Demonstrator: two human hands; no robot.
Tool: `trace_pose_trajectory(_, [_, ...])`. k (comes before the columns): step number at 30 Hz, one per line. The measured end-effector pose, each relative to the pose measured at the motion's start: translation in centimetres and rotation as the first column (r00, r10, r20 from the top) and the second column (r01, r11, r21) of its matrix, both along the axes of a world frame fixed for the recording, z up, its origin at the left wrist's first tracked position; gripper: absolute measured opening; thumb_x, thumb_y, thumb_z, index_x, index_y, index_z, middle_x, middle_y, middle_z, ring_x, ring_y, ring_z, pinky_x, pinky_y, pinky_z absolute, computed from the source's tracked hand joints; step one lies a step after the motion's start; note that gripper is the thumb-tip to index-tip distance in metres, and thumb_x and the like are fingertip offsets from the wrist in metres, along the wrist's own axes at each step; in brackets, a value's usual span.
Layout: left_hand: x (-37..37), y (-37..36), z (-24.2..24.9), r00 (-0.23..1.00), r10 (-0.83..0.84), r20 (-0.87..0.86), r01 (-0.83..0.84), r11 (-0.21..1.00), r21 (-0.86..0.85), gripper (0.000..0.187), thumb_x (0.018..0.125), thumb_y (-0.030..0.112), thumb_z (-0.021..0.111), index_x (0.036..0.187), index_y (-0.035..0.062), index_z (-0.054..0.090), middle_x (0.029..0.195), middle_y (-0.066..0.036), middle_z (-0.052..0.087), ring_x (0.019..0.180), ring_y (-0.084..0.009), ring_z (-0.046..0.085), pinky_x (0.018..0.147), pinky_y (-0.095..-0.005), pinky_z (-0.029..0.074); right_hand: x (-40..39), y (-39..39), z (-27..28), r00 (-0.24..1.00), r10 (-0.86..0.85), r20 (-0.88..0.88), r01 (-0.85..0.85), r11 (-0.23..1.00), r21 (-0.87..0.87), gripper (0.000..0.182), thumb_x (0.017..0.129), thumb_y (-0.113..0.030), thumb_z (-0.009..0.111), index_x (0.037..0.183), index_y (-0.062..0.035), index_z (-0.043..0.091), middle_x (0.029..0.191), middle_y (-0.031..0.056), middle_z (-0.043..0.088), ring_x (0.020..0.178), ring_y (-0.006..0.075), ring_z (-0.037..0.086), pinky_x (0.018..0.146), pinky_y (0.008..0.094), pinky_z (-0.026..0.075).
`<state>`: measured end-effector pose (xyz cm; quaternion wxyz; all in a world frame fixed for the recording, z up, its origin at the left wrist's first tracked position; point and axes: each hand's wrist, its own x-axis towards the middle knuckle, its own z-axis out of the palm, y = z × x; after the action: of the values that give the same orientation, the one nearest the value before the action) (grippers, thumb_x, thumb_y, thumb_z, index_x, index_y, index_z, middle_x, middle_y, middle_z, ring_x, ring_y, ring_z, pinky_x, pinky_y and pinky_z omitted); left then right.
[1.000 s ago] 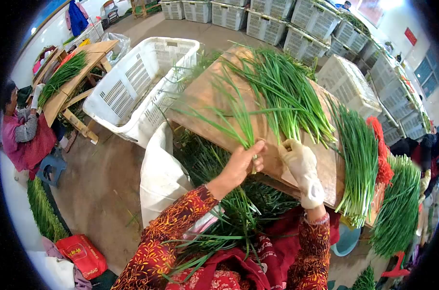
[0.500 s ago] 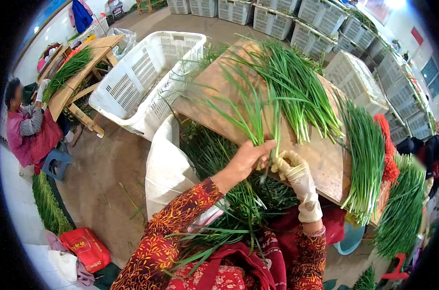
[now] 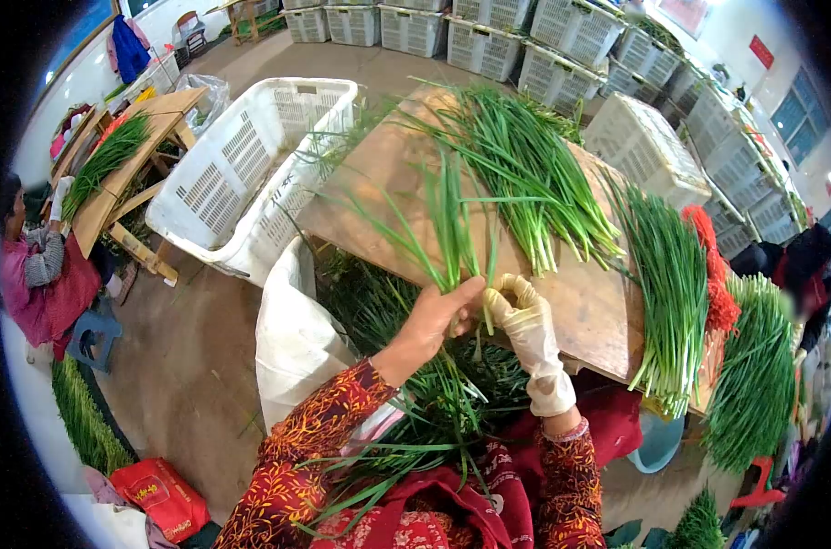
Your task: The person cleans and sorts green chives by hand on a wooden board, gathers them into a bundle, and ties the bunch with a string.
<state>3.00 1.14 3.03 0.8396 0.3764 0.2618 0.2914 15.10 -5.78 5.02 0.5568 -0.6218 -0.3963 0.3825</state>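
My bare left hand (image 3: 434,320) is closed around a small bunch of green chives (image 3: 450,229), leaves pointing up and away from me. Close beside it, my right hand (image 3: 527,334), in a pale thin glove, pinches a single chive stalk (image 3: 491,261) near its lower end. Both hands are above the near edge of a wooden board (image 3: 379,197). On the board lies a loose pile of chives (image 3: 534,174), white ends toward me. More loose chives (image 3: 434,421) lie below my hands, across my lap.
To the right are a neat chive bundle (image 3: 663,293), red twine (image 3: 713,274) and another bundle (image 3: 754,375). A white plastic crate (image 3: 214,183) and a white sack (image 3: 296,339) stand left of the board. Stacked crates (image 3: 480,50) line the back. A person (image 3: 45,265) sits far left.
The view has shifted slightly, so the surroundings sit further left. My left hand still grips the bunch; my right fingers have closed on a stalk beside it.
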Motion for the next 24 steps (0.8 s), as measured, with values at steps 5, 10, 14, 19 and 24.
trace_pose_trajectory(5, [-0.4,1.3,-0.4,0.981,0.187,-0.059,-0.179,0.977,0.114,0.019,0.084,0.026,0.058,0.093,0.0086,0.057,0.065,0.006,0.047,0.054,-0.0029,0.045,0.040,-0.0180,0.032,-0.1,-1.3,1.0,0.865,0.145,0.481,-0.195,0.979,0.055,0.011,0.078,-0.014,0.062,0.082,-0.0045,0.058,0.066,0.0068,0.055,0.059,0.0158,0.053,0.055,0.0268,0.043])
trace_pose_trajectory(10, [-3.9,7.8,0.9,0.818,0.564,0.113,-0.572,0.818,0.061,0.022,0.084,0.032,0.058,0.091,0.0106,0.055,0.070,0.006,0.048,0.053,-0.0013,0.041,0.043,-0.0169,0.033,0.8,-2.4,3.9,0.484,0.711,0.510,-0.502,0.703,-0.503,0.022,0.078,-0.029,0.061,0.091,-0.0107,0.063,0.084,0.0105,0.062,0.079,0.0247,0.060,0.071,0.0338,0.048])
trace_pose_trajectory(14, [-3.5,7.2,2.0,0.851,0.495,0.177,-0.478,0.868,-0.130,0.017,0.085,0.030,0.057,0.090,0.0142,0.051,0.071,0.008,0.047,0.052,-0.0011,0.038,0.042,-0.0163,0.030,5.4,1.2,3.1,0.392,0.021,0.920,-0.005,1.000,-0.020,0.023,0.072,-0.026,0.066,0.086,-0.0083,0.060,0.076,0.0113,0.063,0.073,0.0282,0.060,0.061,0.0363,0.047])
trace_pose_trajectory(19, [-1.8,3.2,0.6,0.986,0.149,0.074,-0.152,0.988,0.035,0.019,0.087,0.027,0.054,0.095,0.0103,0.052,0.073,0.004,0.053,0.061,-0.0037,0.048,0.049,-0.0171,0.039,7.7,4.4,1.3,0.135,0.159,0.978,0.252,0.949,-0.189,0.026,0.067,-0.028,0.070,0.078,-0.0051,0.062,0.073,0.0136,0.062,0.069,0.0297,0.060,0.062,0.0386,0.046])
trace_pose_trajectory(24, [-0.5,1.5,0.1,0.991,0.118,0.059,-0.128,0.973,0.190,0.023,0.088,0.023,0.051,0.100,0.0037,0.052,0.079,0.000,0.057,0.071,-0.0112,0.056,0.063,-0.0257,0.046,7.7,2.3,2.7,0.755,-0.168,0.634,0.282,0.956,-0.082,0.025,0.073,-0.028,0.060,0.079,-0.0040,0.063,0.068,0.0098,0.061,0.062,0.0197,0.058,0.059,0.0327,0.045])
